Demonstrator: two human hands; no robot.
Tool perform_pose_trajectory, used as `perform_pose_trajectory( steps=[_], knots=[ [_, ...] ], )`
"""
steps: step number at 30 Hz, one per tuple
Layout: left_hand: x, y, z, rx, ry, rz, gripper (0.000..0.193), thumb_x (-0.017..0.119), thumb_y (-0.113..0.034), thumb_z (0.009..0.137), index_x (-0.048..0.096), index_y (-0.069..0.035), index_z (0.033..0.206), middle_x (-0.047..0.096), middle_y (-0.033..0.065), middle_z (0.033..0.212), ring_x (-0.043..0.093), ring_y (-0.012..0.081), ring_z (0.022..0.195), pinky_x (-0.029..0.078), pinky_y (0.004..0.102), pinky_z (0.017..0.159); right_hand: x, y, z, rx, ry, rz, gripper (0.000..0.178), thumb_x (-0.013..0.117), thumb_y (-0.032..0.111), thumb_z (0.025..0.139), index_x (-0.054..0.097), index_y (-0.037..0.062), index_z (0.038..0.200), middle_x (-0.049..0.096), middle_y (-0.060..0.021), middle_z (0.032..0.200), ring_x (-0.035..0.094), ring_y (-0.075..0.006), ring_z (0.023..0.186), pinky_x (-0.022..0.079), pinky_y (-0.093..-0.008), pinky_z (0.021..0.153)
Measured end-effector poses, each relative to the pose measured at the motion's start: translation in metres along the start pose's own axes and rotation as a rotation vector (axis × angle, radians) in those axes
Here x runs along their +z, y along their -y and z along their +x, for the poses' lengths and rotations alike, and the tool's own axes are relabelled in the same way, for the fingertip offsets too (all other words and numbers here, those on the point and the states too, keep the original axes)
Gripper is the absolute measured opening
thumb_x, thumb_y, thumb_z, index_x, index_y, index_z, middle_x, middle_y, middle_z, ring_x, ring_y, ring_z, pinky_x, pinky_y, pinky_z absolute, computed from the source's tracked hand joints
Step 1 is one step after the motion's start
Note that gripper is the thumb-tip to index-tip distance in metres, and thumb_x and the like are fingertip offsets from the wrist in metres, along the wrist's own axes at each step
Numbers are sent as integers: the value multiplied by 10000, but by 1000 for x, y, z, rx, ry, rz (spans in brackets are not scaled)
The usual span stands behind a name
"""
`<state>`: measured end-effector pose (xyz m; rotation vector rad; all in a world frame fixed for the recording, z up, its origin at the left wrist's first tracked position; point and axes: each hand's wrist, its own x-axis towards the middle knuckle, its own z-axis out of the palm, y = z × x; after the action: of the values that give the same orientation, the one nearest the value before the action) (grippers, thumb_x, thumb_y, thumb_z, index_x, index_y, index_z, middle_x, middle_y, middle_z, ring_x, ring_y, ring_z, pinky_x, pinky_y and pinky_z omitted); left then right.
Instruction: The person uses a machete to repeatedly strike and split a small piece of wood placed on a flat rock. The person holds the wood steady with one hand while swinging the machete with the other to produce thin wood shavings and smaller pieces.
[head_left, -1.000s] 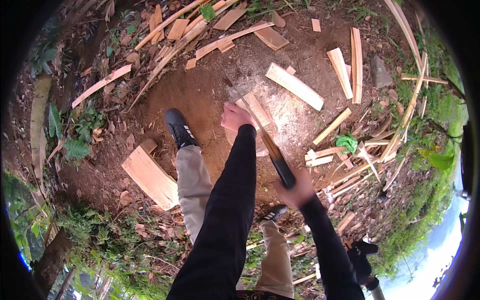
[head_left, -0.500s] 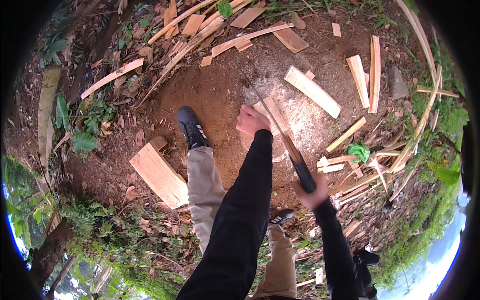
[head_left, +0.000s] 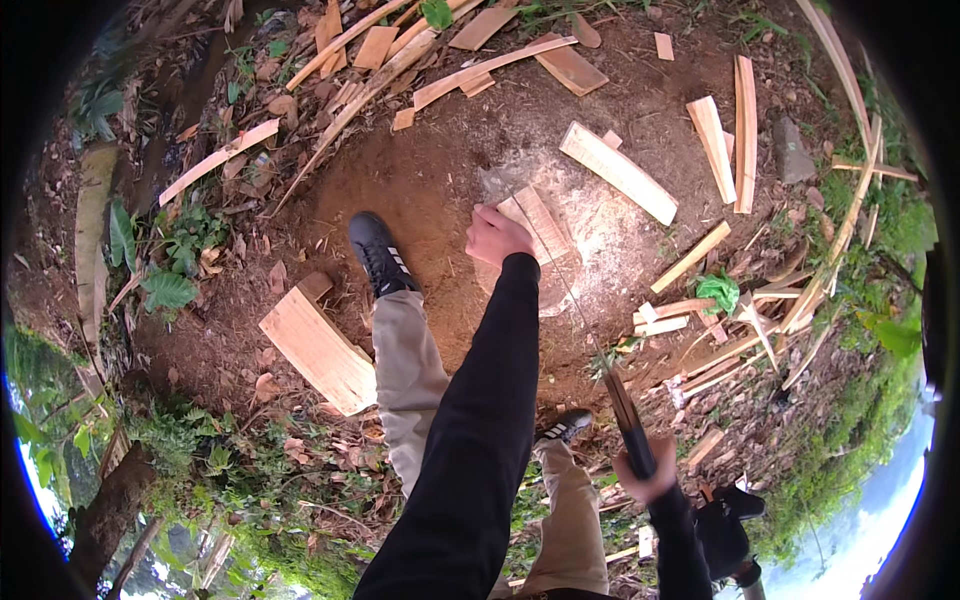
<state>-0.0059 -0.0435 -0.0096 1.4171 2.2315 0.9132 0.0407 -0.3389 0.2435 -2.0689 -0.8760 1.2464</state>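
Note:
My left hand (head_left: 498, 238) is closed on the left side of a short flat wood block (head_left: 537, 222), its fingers curled at the edge. The block rests on what looks like a low round stump (head_left: 558, 290) dusted with pale shavings. Lower right, my right hand (head_left: 650, 470) is wrapped around the dark handle of a machete (head_left: 628, 412). Its long thin blade shows almost edge-on, slanting up and left toward the block. Whether the blade's tip touches the block, I cannot tell.
A pale plank (head_left: 618, 173) lies just beyond the block. Left of my leg is a wide board (head_left: 320, 350). Strips and offcuts (head_left: 745, 135) are scattered around, with a green crumpled piece (head_left: 717, 291) at right. My shoes (head_left: 378, 255) stand on bare soil.
My right hand has drawn the machete down and slightly right, away from the block. The left hand still holds the block in about the same spot.

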Motion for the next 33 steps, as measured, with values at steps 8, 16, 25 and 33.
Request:
perform_pose_trajectory(
  steps=[8, 16, 25, 33],
  knots=[
    [5, -13, -9, -54, 97, 19, 468, 369, -318, 979, 686, -38, 779, 676, 207, 775, 641, 387, 763, 476, 489, 731, 35, -16, 105, -79, -147, 83, 200, 733, 123, 726, 561, 46, 658, 507, -17, 542, 485, -106, 483, 398, -297, 459],
    [5, -11, 1, -73, 106, 11, 443, 337, -308, 1008, 682, -121, 804, 670, 98, 789, 593, 305, 847, 369, 435, 835, -4, -26, -11, 67, 5, -84, 168, 694, 157, 668, 566, 82, 592, 541, -84, 497, 577, -238, 437, 457, -341, 441],
    [-3, -10, 1, -7, 77, 61, 421, 361, -310, 996, 681, -88, 838, 658, 174, 754, 614, 367, 763, 430, 494, 739, -35, 91, 18, 106, 71, -56, 167, 692, 89, 688, 577, 42, 577, 518, -66, 465, 527, -157, 402, 430, -316, 435],
    [6, 1, -2, 15, 85, 33, 360, 401, -261, 992, 688, -128, 821, 667, 91, 774, 600, 305, 797, 391, 442, 791, 11, 105, 110, -126, -165, -189, 264, 751, 199, 701, 581, 5, 645, 524, -121, 484, 557, -246, 416, 430, -354, 438]
  ],
)
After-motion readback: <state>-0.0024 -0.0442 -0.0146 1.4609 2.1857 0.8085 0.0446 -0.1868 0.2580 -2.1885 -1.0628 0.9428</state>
